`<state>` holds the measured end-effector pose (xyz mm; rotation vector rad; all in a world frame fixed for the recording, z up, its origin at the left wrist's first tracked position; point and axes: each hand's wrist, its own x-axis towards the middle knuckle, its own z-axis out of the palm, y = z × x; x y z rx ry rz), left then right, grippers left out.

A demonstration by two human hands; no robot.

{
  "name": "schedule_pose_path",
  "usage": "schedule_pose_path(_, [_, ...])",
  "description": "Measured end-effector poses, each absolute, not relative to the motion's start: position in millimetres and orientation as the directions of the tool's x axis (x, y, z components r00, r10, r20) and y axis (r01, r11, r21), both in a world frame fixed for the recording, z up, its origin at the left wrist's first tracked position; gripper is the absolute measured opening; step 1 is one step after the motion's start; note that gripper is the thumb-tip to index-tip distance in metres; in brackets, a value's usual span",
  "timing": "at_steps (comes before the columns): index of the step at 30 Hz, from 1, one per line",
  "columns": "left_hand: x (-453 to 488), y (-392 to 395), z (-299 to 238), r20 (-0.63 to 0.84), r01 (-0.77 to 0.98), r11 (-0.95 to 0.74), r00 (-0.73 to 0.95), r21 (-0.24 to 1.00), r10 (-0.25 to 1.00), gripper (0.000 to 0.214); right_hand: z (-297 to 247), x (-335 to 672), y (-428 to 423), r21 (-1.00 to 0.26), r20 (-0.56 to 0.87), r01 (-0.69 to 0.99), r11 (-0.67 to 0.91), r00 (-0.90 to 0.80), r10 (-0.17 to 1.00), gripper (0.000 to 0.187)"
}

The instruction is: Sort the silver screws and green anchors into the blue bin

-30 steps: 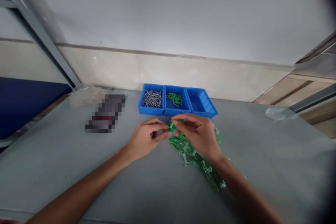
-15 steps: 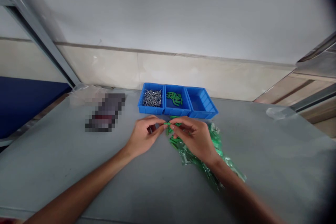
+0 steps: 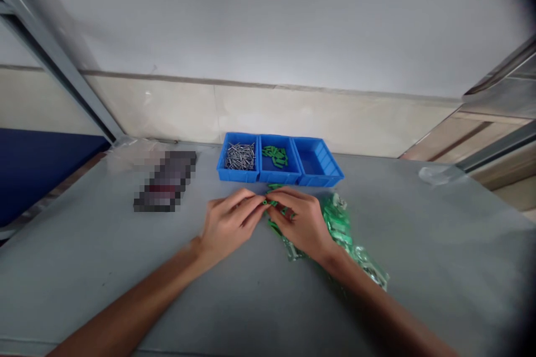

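My left hand (image 3: 230, 222) and my right hand (image 3: 302, 224) meet fingertip to fingertip over the table, in front of the blue bins. Both are closed in a pinch around a small green plastic wall plug (image 3: 272, 202), whose end shows between the fingers; the rest is hidden. Beneath and behind my right hand lie loose green wall plugs (image 3: 274, 227), partly covered by it. A clear plastic bag with green pieces (image 3: 339, 223) spreads out under my right wrist.
Three joined blue bins (image 3: 238, 175) stand by the wall: silver screws (image 3: 240, 156) in the left, green plugs (image 3: 275, 156) in the middle, nothing visible in the right. A blurred dark packet (image 3: 167, 181) and clear plastic (image 3: 134, 153) lie left, another clear scrap (image 3: 435, 174) right.
My hands have drawn closer together and the fingers have shifted on the plug, so less of it shows. The whole view has moved slightly.
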<state>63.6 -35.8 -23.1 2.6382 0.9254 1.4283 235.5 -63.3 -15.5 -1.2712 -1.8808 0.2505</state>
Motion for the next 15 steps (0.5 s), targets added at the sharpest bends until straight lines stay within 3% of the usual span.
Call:
schedule_pose_path(3, [62, -37, -22, 0.784, 0.543, -0.824, 0.435, 0.164, 0.443, 0.011, -15, 235, -63, -0.55, 0.549, 0.67, 0.499, -0.16, 0.82, 0.02])
schedule_pose_path(8, [63, -38, -19, 0.785, 0.533, -0.827, 0.429, 0.178, 0.446, 0.012, -13, 235, -63, -0.546, 0.55, 0.667, 0.506, -0.17, 0.818, 0.021])
schedule_pose_path(10, [64, -37, -18, 0.767, 0.494, -0.824, 0.401, 0.278, 0.5, 0.01, -14, 235, -63, -0.552, 0.555, 0.663, 0.506, -0.161, 0.816, 0.02])
schedule_pose_path(15, [66, -32, -12, 0.571, 0.302, -0.653, 0.322, 0.695, 0.756, 0.012, -15, 236, -64, -0.597, 0.578, 0.627, 0.501, -0.096, 0.81, 0.016])
